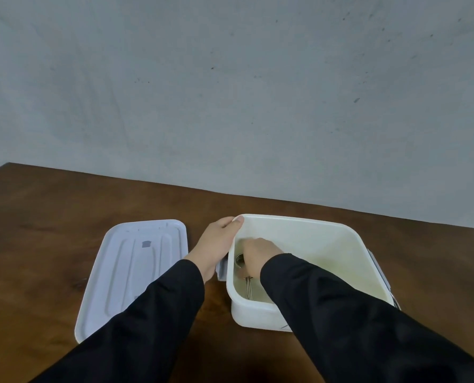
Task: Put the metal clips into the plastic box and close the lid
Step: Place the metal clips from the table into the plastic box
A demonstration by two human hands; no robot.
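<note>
Clips: metal clips are down inside the box, at its left end near the bottom, right under the right hand. Shiny round bit plus a couple of thin wire-looking legs is all I can make out. Can't count them, the hand covers most of the pile.

Box: one white plastic box, open top, sitting on the counter right of centre. Grey latch on its left end by the wrist of the other hand, another grey latch on the right end.

Right hand: right hand reaches over the near rim and down into the box, knuckles up, fingers curled downward onto the clips. Whether the grip is actually pinching a clip or just resting on them, honestly can't tell, fingertips are hidden.

Left hand: left hand is outside the box at the far-left corner, thumb hooked over the rim and fingers wrapped around the outside of the corner, so that grip is closed on the box edge.

Sleeves: two black sleeves, one per arm, coming in from the bottom of the view.

Lid: one white lid, off the box, lying flat on the counter just left of it, not touching it as far as I can see. The left forearm crosses over its near right corner.

Counter: dark brown wood counter, grey wall behind it.
</note>
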